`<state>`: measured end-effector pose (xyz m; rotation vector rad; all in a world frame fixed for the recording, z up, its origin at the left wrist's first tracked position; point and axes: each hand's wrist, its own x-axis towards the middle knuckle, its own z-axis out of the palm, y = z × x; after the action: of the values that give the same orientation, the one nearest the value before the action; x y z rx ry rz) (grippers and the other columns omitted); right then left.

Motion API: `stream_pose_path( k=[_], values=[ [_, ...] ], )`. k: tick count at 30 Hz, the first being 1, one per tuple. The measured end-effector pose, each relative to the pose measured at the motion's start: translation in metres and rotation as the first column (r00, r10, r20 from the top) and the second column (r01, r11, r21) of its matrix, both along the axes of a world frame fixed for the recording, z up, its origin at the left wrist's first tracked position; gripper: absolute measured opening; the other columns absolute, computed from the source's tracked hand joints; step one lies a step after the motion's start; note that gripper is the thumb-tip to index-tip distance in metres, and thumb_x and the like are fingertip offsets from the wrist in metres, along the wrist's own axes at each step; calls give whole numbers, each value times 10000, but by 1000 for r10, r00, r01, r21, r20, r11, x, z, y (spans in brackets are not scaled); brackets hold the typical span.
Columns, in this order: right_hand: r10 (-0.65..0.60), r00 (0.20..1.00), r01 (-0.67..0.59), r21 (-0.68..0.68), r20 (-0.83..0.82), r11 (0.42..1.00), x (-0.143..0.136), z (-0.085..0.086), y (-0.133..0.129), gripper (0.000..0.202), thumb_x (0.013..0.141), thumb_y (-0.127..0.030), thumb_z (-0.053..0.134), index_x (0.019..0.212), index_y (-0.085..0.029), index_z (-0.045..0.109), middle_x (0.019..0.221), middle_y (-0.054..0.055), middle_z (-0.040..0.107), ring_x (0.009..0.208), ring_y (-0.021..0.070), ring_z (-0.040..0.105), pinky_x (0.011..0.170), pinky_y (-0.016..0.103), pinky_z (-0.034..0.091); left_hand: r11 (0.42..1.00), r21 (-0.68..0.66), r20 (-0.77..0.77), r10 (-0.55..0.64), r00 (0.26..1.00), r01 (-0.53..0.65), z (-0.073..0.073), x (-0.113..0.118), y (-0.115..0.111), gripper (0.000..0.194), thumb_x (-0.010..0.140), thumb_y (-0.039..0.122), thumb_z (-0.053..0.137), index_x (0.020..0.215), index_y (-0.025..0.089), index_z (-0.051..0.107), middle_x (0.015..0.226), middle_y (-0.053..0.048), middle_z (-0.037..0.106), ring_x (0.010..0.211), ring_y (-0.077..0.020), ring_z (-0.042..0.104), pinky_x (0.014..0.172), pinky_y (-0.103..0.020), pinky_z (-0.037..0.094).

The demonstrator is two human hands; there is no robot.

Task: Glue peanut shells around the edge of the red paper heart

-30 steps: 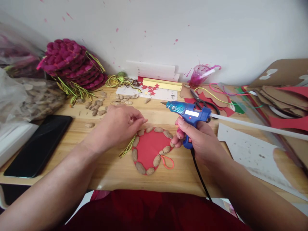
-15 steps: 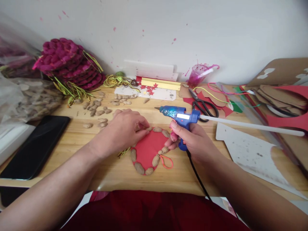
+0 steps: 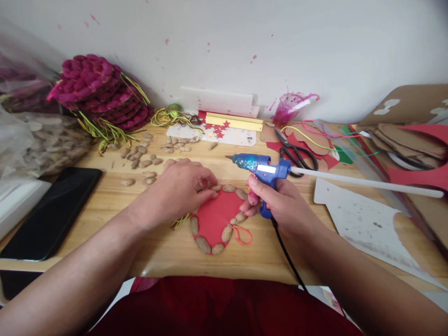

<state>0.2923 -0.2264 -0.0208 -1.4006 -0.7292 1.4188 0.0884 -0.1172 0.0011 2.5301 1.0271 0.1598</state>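
A red shape (image 3: 219, 212), perhaps card or felt, lies on the table with peanuts along its rim. My left hand (image 3: 185, 184) is bent over the upper left edge, its thumb and fingers closed on a peanut (image 3: 217, 188) there; the hand hides part of that edge. In my right hand (image 3: 280, 198) is a blue hot glue gun (image 3: 268, 170), its nozzle pointing left above the shape. A long white glue stick (image 3: 367, 183) juts from its back. The right hand's lower fingers come close to the shape's right edge, near an orange loop of cord (image 3: 243, 235).
Loose peanuts (image 3: 140, 154) lie at the left, beside a black phone (image 3: 56, 214) and a bag of peanuts (image 3: 52, 140). Magenta woven pieces (image 3: 101, 93) are stacked behind. Black scissors (image 3: 297, 151), red scraps and stained white card (image 3: 364, 224) lie at the right.
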Motion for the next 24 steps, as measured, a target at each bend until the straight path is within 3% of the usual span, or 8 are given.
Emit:
stream_pose_path(
  k=[6, 12, 17, 24],
  values=[
    [-17, 1000, 17, 0, -8, 1000, 0, 0, 0, 424, 808, -563, 806, 741, -198, 602, 635, -45, 575, 606, 172, 730, 553, 274, 619, 988, 50, 139, 137, 981, -145, 7, -9, 8, 325, 926, 452, 579, 798, 222, 770, 817, -44, 762, 777, -207, 658, 746, -331, 452],
    [-18, 1000, 18, 14, -9, 1000, 0, -1, 0, 412, 815, -559, 800, 761, -201, 604, 635, -47, 574, 607, 168, 726, 556, 273, 620, 996, 89, 173, -1, 985, -14, 4, -7, 4, 219, 911, 314, 589, 912, 237, 793, 906, -33, 782, 895, -213, 678, 844, -335, 467],
    [-12, 1000, 12, 9, -2, 1000, -1, 0, 0, 416, 820, -557, 794, 742, -194, 604, 631, -45, 568, 611, 170, 726, 552, 271, 617, 995, 99, 92, -26, 995, 17, 2, -3, -2, 200, 908, 338, 620, 836, 247, 782, 851, -33, 768, 883, -228, 657, 845, -366, 436],
    [-9, 1000, 9, 18, -8, 1000, 0, -1, 0, 402, 826, -554, 786, 764, -201, 604, 630, -48, 563, 619, 171, 727, 562, 277, 619, 996, 84, -19, -3, 1000, 4, 1, 3, -8, 145, 884, 320, 658, 878, 227, 769, 865, -57, 761, 889, -266, 656, 856, -415, 427]
  ],
)
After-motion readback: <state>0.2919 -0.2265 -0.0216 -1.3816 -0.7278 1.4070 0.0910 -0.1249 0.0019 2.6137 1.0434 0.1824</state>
